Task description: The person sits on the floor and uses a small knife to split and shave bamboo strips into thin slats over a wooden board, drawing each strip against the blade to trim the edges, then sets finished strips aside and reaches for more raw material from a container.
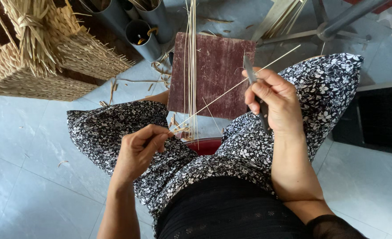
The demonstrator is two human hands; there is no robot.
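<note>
My left hand (138, 148) pinches the near end of a long thin pale straw strip (231, 88) above my left knee. That strip runs up and to the right, past my right hand (273, 102). In my right hand is a dark slim knife (250, 73), blade pointing up, resting against the strip. A bundle of thin straw strips (191, 66) lies lengthwise over a dark red wooden board (218, 75) between my knees. I sit in a black and white flowered skirt (329, 88).
A woven straw basket (36, 53) stands at the upper left. Grey metal cylinders (145, 40) with tools stand behind the board. A red stool edge (207, 145) shows between my legs. Metal chair legs (333, 26) and a dark mat (377, 119) are on the right. Straw scraps litter the tiled floor.
</note>
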